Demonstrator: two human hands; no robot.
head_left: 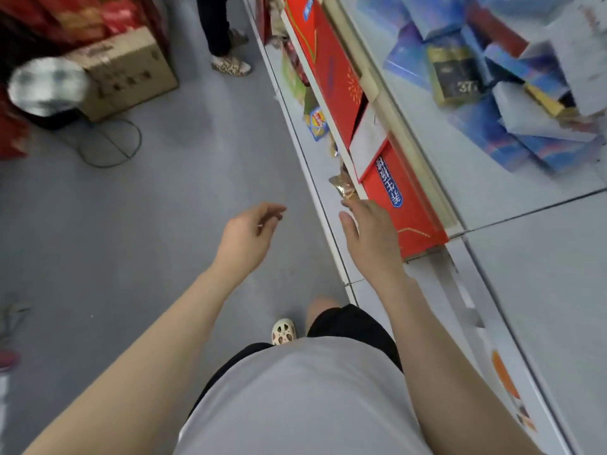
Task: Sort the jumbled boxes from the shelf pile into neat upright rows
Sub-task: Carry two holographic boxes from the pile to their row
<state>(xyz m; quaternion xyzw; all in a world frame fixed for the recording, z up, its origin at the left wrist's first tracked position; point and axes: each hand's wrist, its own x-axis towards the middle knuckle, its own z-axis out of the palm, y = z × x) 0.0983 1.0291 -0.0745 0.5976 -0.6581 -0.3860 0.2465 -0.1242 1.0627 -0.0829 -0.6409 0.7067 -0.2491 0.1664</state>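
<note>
A jumbled pile of blue, white and dark boxes [492, 93] lies on the white top shelf [525, 274] at the upper right, tipped at odd angles. One dark box with gold trim [455, 77] sits in the middle of the pile. My left hand [249, 234] hangs over the grey floor, fingers loosely curled, holding nothing. My right hand [368, 231] is open by the shelf edge, its fingertips close to a red carton [404, 198] and a gold snack packet [343, 187]. Both hands are well below and left of the pile.
Red cartons [331, 67] stand in a row along the lower shelf. A cardboard box [128, 73] and a fan [49, 87] stand on the floor at the upper left. Another person's legs [223, 37] are at the top centre. My own foot [284, 331] is below.
</note>
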